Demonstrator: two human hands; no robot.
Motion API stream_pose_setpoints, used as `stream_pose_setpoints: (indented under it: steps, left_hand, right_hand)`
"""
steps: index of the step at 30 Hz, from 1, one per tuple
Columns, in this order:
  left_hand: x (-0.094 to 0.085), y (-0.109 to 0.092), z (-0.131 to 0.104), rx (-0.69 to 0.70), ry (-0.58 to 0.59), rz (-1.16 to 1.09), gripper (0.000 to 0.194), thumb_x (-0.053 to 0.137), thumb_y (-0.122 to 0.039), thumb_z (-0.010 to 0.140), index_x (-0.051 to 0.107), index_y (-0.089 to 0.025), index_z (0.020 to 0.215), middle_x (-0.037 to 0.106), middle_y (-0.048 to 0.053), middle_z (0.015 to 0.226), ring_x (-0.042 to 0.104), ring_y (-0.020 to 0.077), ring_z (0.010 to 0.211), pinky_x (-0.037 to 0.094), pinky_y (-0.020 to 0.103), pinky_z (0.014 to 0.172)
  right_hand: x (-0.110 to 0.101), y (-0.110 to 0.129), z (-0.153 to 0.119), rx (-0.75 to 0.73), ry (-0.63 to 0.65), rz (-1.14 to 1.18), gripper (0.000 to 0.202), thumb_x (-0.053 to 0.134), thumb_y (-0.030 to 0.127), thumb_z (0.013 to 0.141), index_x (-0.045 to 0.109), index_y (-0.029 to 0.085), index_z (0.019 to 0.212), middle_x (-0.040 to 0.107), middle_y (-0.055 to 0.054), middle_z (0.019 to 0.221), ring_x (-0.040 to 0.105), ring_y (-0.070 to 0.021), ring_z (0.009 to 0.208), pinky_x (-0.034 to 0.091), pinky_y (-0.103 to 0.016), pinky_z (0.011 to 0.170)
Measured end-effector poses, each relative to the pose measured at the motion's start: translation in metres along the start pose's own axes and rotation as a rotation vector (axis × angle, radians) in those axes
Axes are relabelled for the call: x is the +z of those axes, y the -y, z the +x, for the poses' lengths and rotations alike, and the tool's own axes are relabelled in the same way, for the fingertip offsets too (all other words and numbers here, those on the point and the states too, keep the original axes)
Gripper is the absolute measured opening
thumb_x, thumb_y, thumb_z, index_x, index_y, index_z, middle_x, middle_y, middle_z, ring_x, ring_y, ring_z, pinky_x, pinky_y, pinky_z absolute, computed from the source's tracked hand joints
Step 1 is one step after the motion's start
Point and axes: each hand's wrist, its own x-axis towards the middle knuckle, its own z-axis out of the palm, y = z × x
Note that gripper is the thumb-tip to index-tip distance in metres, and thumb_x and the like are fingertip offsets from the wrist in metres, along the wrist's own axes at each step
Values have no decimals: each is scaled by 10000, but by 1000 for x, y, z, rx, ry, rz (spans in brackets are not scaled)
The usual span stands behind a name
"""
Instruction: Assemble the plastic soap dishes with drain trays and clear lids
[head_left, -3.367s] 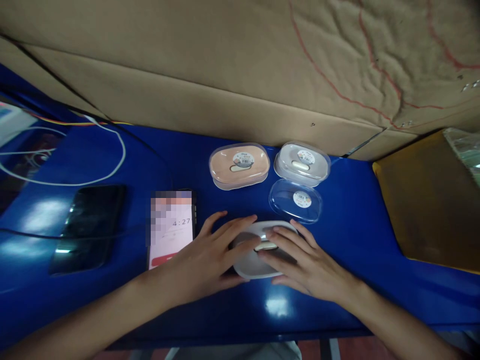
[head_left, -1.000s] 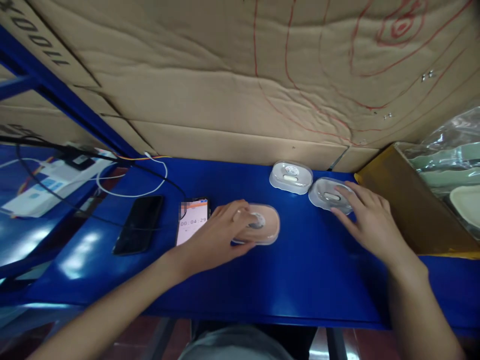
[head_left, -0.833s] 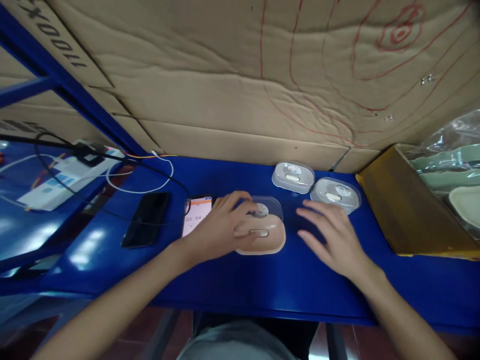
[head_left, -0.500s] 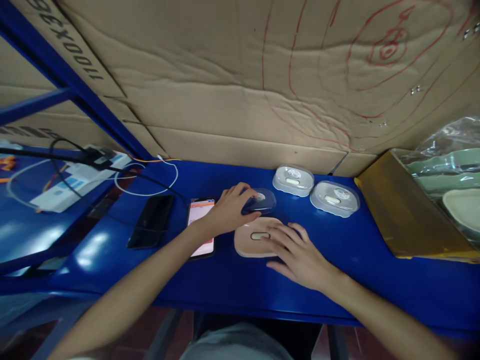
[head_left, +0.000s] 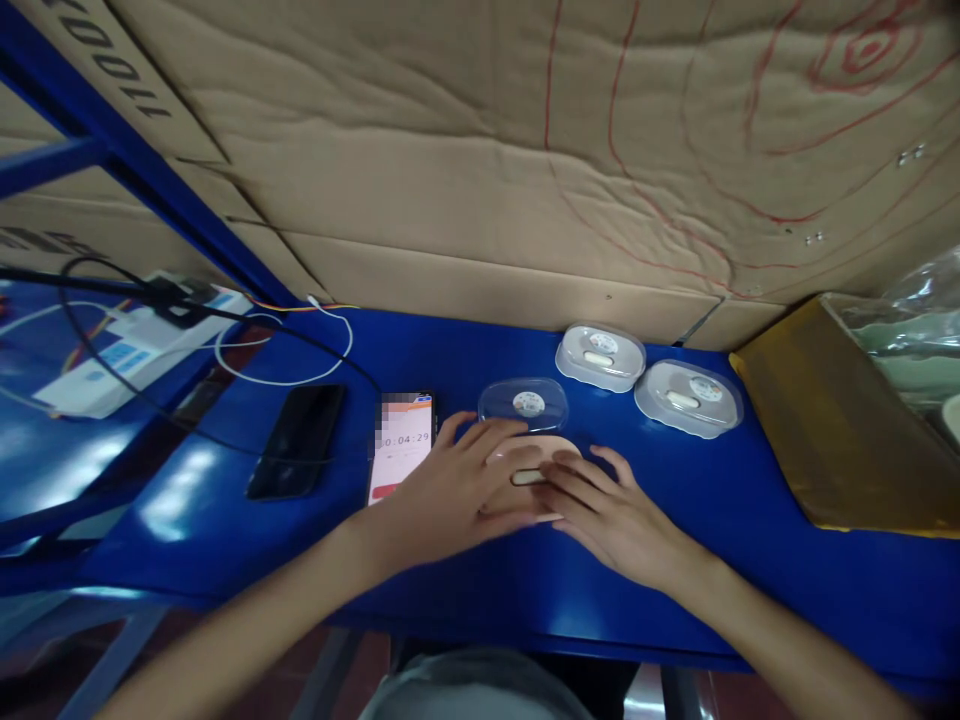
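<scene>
A pinkish oval lid (head_left: 564, 448) with a pale handle lies on the blue table between my hands. My left hand (head_left: 457, 485) rests over its left side, fingers spread. From the right, my right hand (head_left: 611, 505) lies over the lid's other side, fingertips near the handle and fingers apart. Just behind it is a clear plastic cover (head_left: 495, 400) with a round label. Farther back stand two closed oval containers, one (head_left: 600, 355) near the cardboard and one (head_left: 688, 398) to its right, each under a clear cover.
A lit phone (head_left: 405, 440) and a dark phone (head_left: 296, 440) lie at left, near cables and a white power strip (head_left: 142, 350). A cardboard box (head_left: 840, 430) with wrapped green items stands at right. Cardboard (head_left: 450, 220) walls the back.
My left hand has moved off the clear cover, toward me and onto the pinkish lid. My right hand stays at the lid's right side. The view has shifted slightly.
</scene>
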Motion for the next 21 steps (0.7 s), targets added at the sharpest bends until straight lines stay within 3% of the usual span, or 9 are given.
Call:
stream_pose_setpoints:
  steps: [3, 10, 18, 21]
  left_hand:
    - [5, -13, -17, 14, 13, 18, 663, 668, -622, 994, 490, -271, 1528, 597, 128, 1519, 544, 346, 1394, 302, 588, 1207]
    - [25, -17, -34, -62, -3, 67, 607, 690, -570, 994, 554, -264, 1500, 615, 122, 1485, 482, 380, 1455, 245, 624, 1248]
    - [23, -18, -39, -27, 8, -14, 530, 724, -501, 993, 594, -318, 1473, 498, 131, 1614, 493, 370, 1446, 357, 609, 1179]
    - [19, -20, -38, -41, 37, -52, 501, 702, -544, 996, 626, -328, 1443, 484, 135, 1619, 490, 380, 1440, 375, 625, 1158]
  right_hand:
    - [1, 0, -2, -34, -6, -33, 304, 559, 269, 1108, 633, 238, 1401, 681, -40, 1475, 533, -234, 1431, 214, -510, 1264]
    - [-2, 7, -5, -97, 4, -45, 306, 636, 296, 1066, 668, 255, 1368, 703, -34, 1435, 574, -249, 1369, 296, -531, 1239]
    - [-12, 7, -2, -114, -37, -39, 397, 580, 483, 1081, 647, 248, 1394, 677, -89, 1458, 556, -272, 1369, 321, -514, 1201]
    - [-18, 6, -3, -122, -99, -54, 409, 537, 473, 1101, 620, 246, 1430, 673, -99, 1457, 535, -280, 1392, 302, -515, 1201]
